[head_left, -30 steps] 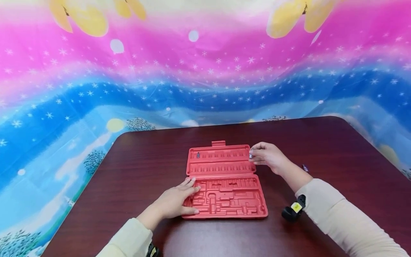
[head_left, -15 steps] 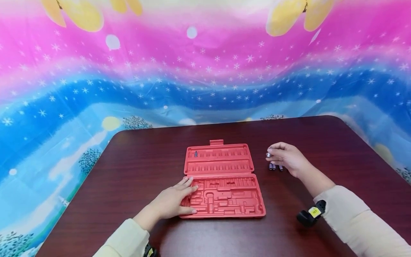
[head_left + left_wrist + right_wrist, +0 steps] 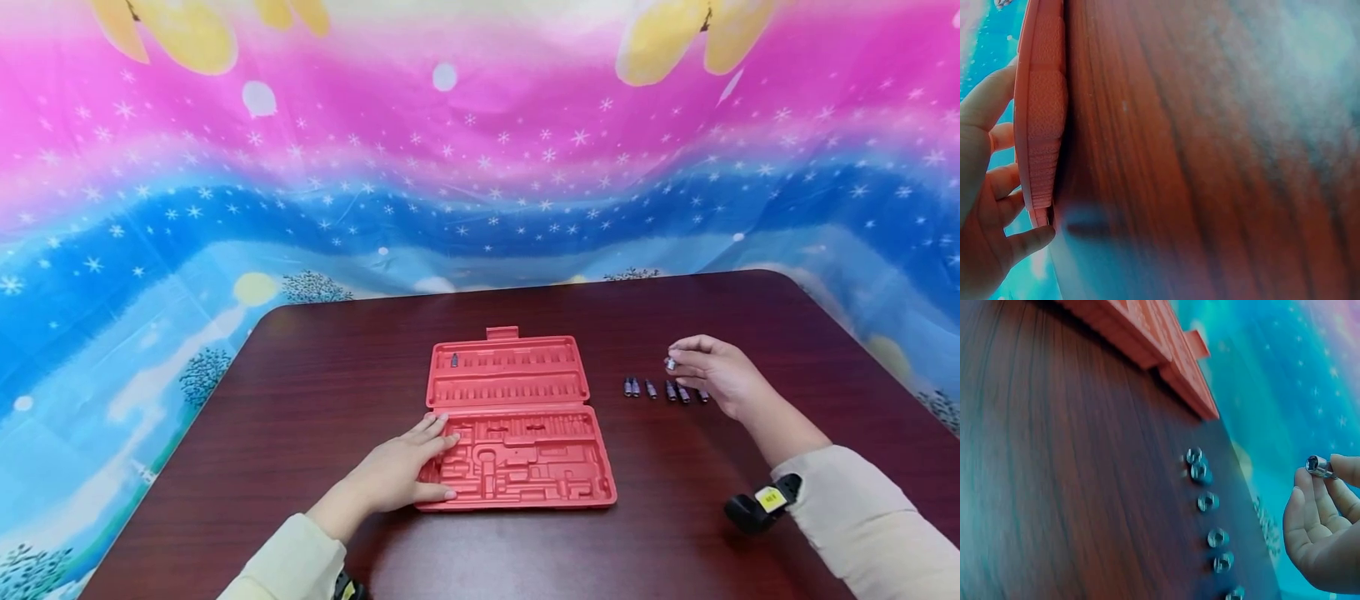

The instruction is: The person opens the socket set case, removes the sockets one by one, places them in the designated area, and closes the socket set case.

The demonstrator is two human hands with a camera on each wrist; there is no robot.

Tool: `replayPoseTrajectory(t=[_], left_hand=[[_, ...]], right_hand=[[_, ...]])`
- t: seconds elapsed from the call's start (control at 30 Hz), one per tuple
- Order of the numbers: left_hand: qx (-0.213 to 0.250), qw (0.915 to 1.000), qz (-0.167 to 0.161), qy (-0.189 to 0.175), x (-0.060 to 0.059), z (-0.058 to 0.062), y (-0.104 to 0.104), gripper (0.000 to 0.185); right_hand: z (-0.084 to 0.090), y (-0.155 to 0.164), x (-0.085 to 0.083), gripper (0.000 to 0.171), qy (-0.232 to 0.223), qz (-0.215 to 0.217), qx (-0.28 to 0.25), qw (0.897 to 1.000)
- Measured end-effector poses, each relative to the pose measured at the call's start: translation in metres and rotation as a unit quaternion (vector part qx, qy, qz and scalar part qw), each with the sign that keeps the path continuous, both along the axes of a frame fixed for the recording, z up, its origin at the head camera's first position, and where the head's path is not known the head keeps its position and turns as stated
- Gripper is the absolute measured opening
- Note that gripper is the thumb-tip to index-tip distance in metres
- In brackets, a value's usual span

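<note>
An open red plastic tool case lies on the table, its moulded lid folded back behind the base. My left hand rests spread on the left side of the base, thumb along the front edge; in the left wrist view its fingers lie at the case wall. Off to the right, my right hand pinches a small shiny metal socket between thumb and fingers, its hollow end showing. Below that hand stands a row of several small sockets on the table. One dark small piece sits in the lid's upper row.
The dark wood table has rounded back corners. A patterned pink and blue cloth hangs behind it. A black wrist camera is strapped to my right sleeve.
My right hand has moved right from the lid's right edge, carrying the socket, and now hovers by the row, more of which shows. My left hand stays on the case.
</note>
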State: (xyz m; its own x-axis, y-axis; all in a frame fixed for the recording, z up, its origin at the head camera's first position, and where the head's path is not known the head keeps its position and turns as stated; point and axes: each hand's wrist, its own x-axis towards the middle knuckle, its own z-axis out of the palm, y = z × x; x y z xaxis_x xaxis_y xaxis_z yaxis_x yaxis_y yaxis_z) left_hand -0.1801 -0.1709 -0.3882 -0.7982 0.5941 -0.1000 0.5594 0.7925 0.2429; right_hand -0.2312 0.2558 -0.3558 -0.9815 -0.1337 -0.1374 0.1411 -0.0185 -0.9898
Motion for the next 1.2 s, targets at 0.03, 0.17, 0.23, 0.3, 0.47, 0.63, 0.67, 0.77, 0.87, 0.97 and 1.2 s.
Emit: replayPoseTrajectory(t=[0.03,0.17,0.23,0.3,0.47,0.63,0.67,0.77,0.87,0.97,1.2], left_hand=[[0.001,1.0000,0.001,-0.001,0.000,0.000,0.000,0.070],[0.006,1.0000,0.003,-0.004,0.001,0.001,0.000,0.070],[0.007,0.9999,0.005,-0.005,0.001,0.000,0.000,0.070],[0.010,0.9999,0.008,-0.007,0.002,0.000,0.000,0.070],[0.016,0.9999,0.006,-0.001,0.002,0.001,0.000,0.070],[0.013,0.9999,0.003,0.001,0.002,0.000,0.000,0.070],[0.012,0.9999,0.003,0.001,0.002,0.000,0.000,0.070],[0.013,0.9999,0.006,-0.004,0.001,0.000,0.001,0.070],[0.013,0.9999,0.007,-0.003,0.001,0.000,0.000,0.071],[0.014,0.9999,0.006,-0.001,0.000,0.000,0.000,0.070],[0.017,0.9998,0.007,-0.008,0.000,-0.003,0.000,0.071]], right_hand=[[-0.001,0.003,0.001,0.004,0.000,-0.001,0.003,1.000],[-0.004,0.017,0.002,0.003,0.010,-0.007,0.021,1.000],[-0.005,0.025,0.002,0.003,0.011,-0.011,0.025,1.000],[-0.008,0.032,0.001,0.004,0.010,-0.013,0.032,0.999],[-0.017,0.049,-0.002,0.004,-0.002,-0.018,0.062,0.998],[-0.026,0.064,-0.002,0.004,-0.013,-0.025,0.096,0.995],[-0.027,0.067,-0.002,0.004,-0.013,-0.025,0.106,0.994],[-0.031,0.073,-0.002,0.005,-0.012,-0.021,0.138,0.990],[-0.033,0.075,-0.003,0.014,-0.011,-0.013,0.173,0.985],[-0.036,0.075,-0.005,0.026,-0.007,-0.005,0.208,0.978],[-0.040,0.073,-0.008,0.033,0.003,0.010,0.281,0.960]])
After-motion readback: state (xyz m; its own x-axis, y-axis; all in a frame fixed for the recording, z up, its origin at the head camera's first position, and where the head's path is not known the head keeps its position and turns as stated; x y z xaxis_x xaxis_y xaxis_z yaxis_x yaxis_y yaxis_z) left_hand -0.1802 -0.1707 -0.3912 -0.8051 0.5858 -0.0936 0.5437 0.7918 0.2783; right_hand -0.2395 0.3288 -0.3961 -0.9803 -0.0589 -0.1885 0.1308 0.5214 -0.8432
